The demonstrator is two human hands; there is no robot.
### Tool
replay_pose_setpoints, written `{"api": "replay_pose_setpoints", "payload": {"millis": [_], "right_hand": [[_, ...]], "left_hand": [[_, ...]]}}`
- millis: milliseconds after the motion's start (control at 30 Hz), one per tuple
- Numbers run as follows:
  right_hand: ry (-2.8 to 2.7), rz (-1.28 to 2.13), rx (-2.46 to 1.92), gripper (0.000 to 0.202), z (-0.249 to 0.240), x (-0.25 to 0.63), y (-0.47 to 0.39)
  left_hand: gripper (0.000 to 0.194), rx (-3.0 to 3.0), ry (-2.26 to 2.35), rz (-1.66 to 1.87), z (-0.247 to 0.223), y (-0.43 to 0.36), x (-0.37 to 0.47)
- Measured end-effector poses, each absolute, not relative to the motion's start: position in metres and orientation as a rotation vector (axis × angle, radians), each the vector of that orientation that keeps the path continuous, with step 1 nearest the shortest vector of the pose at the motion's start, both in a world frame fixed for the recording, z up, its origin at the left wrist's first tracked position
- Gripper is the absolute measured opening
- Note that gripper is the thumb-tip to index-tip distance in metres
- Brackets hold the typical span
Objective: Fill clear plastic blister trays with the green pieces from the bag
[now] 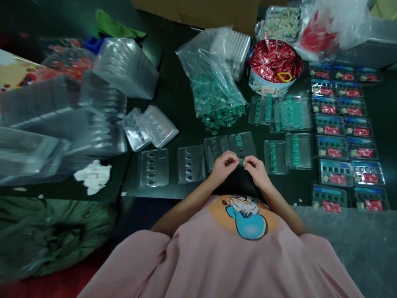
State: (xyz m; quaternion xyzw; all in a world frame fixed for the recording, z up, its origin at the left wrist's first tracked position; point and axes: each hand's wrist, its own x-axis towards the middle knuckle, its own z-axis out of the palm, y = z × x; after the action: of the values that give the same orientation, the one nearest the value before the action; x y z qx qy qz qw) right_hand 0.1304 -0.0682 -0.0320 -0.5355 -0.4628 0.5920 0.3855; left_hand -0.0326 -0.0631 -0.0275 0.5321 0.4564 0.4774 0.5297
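Note:
Between the pinched fingertips of my left hand (225,165) and my right hand (256,169) is a small translucent green piece (241,162); its exact kind is too small to make out. Both hands hover over the near end of a clear plastic tray (248,142), which has a couple of green pieces in its upper slots. Left of it lies another clear tray (215,142), partly covered by my left hand. To the right, a tray (273,145) and a second tray (307,151) each carry a column of green pieces.
Beyond my hands, a plastic bag (207,93) spills loose green pieces. A round tin (269,89) holds red packets. Filled trays (336,171) stand in rows at right. Stacked clear trays (102,128) and a crumpled tissue (93,177) lie at left. A cardboard box (214,14) is behind.

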Motion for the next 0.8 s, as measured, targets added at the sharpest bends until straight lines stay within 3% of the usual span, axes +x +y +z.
{"api": "replay_pose_setpoints", "payload": {"millis": [500, 800], "right_hand": [[-1.085, 1.443, -1.336, 0.022, -0.044, 0.127, -0.038], [-1.618, 1.001, -1.539, 0.009, -0.052, 0.135, -0.014]], "left_hand": [[0.010, 1.102, 1.279, 1.140, -0.046, -0.038, -0.022], [0.017, 1.625, 1.496, 1.038, -0.052, -0.022, -0.017]]}}
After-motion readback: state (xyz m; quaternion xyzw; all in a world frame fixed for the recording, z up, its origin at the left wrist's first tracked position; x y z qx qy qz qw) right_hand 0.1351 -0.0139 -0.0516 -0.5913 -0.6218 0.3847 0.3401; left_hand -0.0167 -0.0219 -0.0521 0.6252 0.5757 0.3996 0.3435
